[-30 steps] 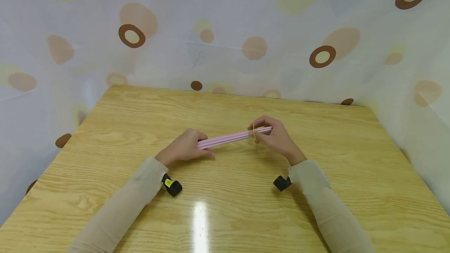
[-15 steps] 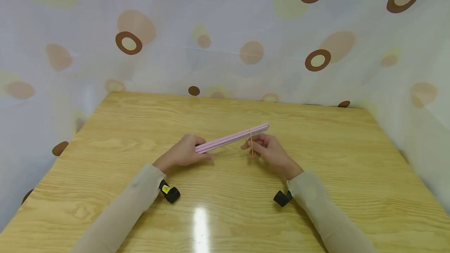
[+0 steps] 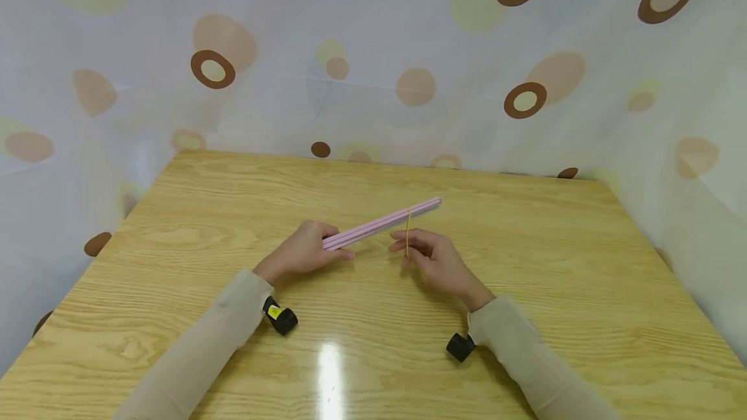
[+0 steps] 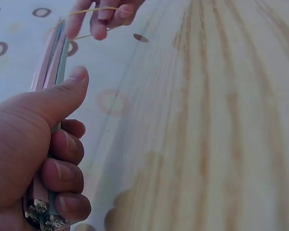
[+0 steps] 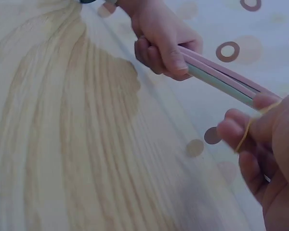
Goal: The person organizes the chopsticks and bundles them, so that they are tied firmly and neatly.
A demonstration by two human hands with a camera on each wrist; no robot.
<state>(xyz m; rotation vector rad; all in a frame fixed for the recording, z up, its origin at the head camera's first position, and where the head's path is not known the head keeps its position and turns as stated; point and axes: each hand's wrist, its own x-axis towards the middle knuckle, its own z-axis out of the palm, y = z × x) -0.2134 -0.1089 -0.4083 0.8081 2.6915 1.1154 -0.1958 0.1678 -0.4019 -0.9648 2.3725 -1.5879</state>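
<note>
A bundle of slim pink and pale green chopsticks [image 3: 379, 225] slants up to the right above the table. My left hand [image 3: 305, 248] grips its lower end, thumb laid along the sticks. Silvery patterned stick ends [image 4: 40, 207] poke out below the curled fingers in the left wrist view. A thin yellow rubber band [image 3: 408, 233] goes over the bundle near its far end and stretches down to my right hand [image 3: 439, 263]. The fingers of that hand are bent with the band looped around them, as the right wrist view shows the band [image 5: 245, 134] across the fingers.
The wooden table [image 3: 362, 368] spreads under both arms. A pale curtain [image 3: 373, 31] with brown circles hangs behind it and along the sides. A small black camera sits on each wrist, the left one [image 3: 283, 319] with a yellow label.
My right hand has dropped from around the bundle's far end to below it, pulling the rubber band down into a long loop. The bundle's far end has tilted upward.
</note>
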